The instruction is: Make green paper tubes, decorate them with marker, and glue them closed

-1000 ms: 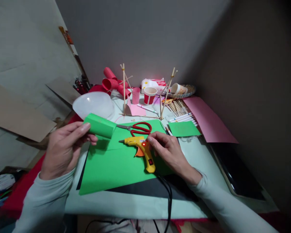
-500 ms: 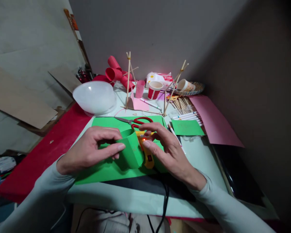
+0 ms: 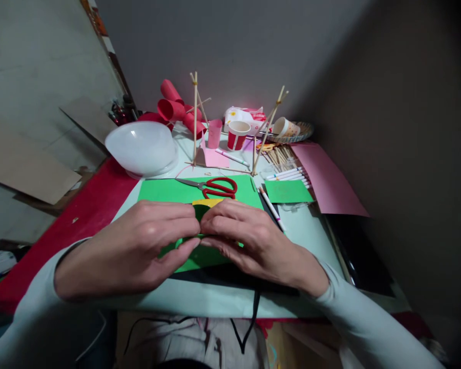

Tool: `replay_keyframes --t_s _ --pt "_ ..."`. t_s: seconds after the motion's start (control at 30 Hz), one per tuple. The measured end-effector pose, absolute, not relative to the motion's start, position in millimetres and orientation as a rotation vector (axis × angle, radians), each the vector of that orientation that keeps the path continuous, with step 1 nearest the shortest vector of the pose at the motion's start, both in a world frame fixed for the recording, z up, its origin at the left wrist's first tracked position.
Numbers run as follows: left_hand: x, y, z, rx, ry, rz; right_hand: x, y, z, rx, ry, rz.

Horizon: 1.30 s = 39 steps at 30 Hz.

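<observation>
Left hand (image 3: 149, 246) and right hand (image 3: 249, 236) are meeting at the middle of the work area, fingertips nearly touching. Both grips are narrow: the 2 hands are pinching a green paper roll (image 3: 202, 211) between thumbs and fingers. The roll is sitting in the space between the 2 hands, its dark curved inside showing just above the fingertips; the hands are hiding most of it, so its full shape cannot be told.

Directly behind the grip, a yellow glue gun (image 3: 209, 202) is lying largely covered by the hands. Red-handled scissors (image 3: 219, 187) are resting farther back on a green sheet (image 3: 157, 190). A white pen (image 3: 271, 207) is lying near the right hand, and a green card (image 3: 289, 191) is lying beyond it.
</observation>
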<state>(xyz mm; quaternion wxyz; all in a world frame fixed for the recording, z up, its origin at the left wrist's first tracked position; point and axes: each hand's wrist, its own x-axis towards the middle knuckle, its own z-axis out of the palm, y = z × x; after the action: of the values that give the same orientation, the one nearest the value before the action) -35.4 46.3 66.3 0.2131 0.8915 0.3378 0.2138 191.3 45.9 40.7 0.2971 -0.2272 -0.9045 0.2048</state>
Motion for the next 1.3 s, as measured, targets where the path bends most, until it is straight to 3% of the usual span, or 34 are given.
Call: replay_keyframes --t_s 0.17,0.33,0.47,0.73,1.3 --pt "-54.6 26.5 49.2 2.324 1.036 0.962 178.8 40.4 26.6 -0.624 -2.531 0.322" --pt "-75.3 7.6 23.8 2.011 1.449 1.306 170.3 36.5 18.0 -0.66 -2.575 0.258" --pt "-74.9 0.5 -0.8 1.753 1.587 1.161 167.6 31.8 26.1 -0.725 -2.347 0.437" --pt "-40.5 -5.3 -18.5 1.769 1.321 1.042 152.6 13.7 42.4 -0.757 -2.163 0.61" --pt "-67.5 -7.7 -57.3 1.96 1.423 1.091 141.8 10.1 16.9 -0.889 -2.446 0.261"
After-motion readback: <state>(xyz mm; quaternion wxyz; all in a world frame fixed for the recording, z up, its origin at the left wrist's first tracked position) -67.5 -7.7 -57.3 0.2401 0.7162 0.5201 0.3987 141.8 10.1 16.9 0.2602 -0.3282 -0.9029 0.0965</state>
